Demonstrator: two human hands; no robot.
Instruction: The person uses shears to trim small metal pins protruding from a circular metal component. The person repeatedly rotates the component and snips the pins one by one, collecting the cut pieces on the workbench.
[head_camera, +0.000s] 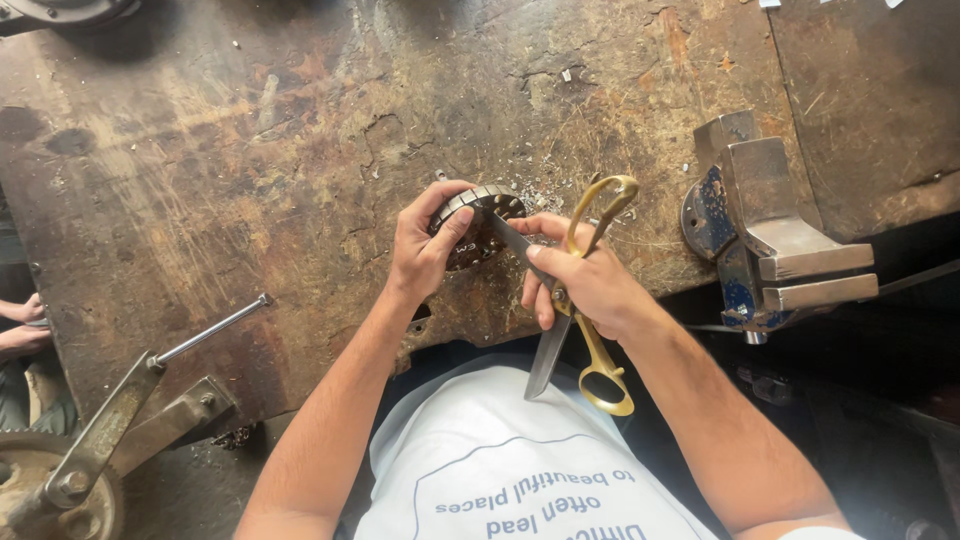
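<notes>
Scarred, rusty workbench (250, 170) with blue vise (765, 235), perhaps workshop.

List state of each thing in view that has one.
Left hand: grip closed around the round metal part.
Round metal part: held off the bench, tilted.
Right hand: grip closed on the scissors.
Scissors: blades spread open, one blade tip against the round part.
Bench vise: jaws nearly shut, nothing clamped.
Workbench: worn, stained, metal shavings scattered.
</notes>
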